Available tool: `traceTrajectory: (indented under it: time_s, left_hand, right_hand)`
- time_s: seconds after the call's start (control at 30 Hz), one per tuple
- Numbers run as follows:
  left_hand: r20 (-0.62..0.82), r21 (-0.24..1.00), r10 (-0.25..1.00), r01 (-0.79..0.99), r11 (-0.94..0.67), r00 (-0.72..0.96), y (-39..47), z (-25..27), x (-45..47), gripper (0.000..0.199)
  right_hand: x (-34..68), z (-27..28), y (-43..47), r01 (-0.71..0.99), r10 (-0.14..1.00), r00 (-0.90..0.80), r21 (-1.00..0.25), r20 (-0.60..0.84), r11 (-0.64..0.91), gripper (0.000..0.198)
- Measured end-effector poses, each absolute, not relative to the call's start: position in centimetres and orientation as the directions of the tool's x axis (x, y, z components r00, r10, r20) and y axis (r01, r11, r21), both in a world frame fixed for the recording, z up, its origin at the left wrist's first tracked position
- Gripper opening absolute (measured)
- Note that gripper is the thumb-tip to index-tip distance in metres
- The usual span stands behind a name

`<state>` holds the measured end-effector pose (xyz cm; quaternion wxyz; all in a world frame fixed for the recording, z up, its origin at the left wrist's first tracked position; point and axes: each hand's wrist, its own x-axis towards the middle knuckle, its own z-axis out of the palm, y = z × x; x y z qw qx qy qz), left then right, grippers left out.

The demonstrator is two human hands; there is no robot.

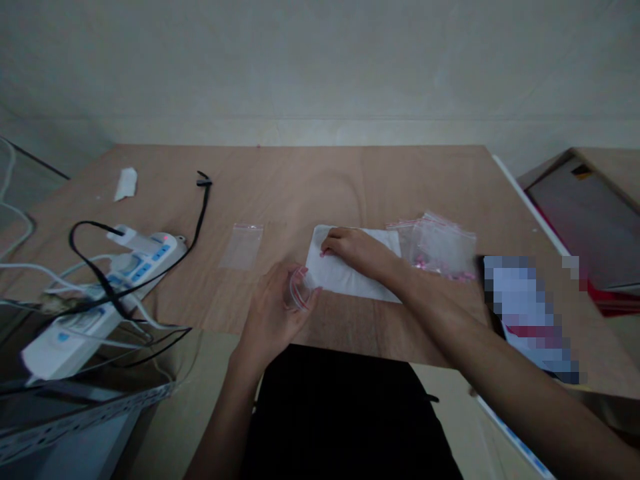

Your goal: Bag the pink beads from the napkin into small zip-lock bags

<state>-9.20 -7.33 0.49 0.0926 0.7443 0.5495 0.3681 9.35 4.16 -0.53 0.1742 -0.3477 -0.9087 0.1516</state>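
Note:
My left hand [273, 310] is curled around a small clear zip bag [299, 290], whose red-lined mouth is spread into a round opening. On the white cloth [350, 280] rests my right hand [347, 245], its fingers bent and pressed together. Pink shows at those fingertips, too small to tell whether it is a little piece or the nails. A flat clear zip bag [241, 247] lies to the left of my hands. Right of the cloth, several clear zip bags [443, 247] overlap, with small pink pieces inside.
A white power strip [145, 267] with tangled cables takes up the left side of the wooden table [300, 180]. Behind it lies a scrap of white paper [126, 183]. A phone [530, 313], blurred out, lies at the right. An open box [590, 213] stands beyond the right edge.

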Motion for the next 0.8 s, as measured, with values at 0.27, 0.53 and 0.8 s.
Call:
traceTrajectory:
  time_s: [0.27,0.53,0.8]
  left_hand:
    - [0.436,0.686,0.900,0.649,-0.330,-0.003,-6.5,0.8,-7.0,0.033]
    - [0.409,0.855,0.912,0.355,-0.377,-0.017,-6.3,1.7,-3.4,0.035]
    - [0.346,0.932,0.935,0.137,-0.335,-0.071,-6.5,0.9,-2.0,0.042]
  right_hand:
    - [9.9,5.1,-1.0,0.378,0.716,-0.505,-0.622,0.482,0.685,0.013]
    - [10.1,9.1,-5.1,0.439,0.689,-0.580,-0.545,0.435,0.714,0.024]
    - [10.6,9.2,-5.3,0.540,0.714,-0.637,-0.493,0.291,0.682,0.024]
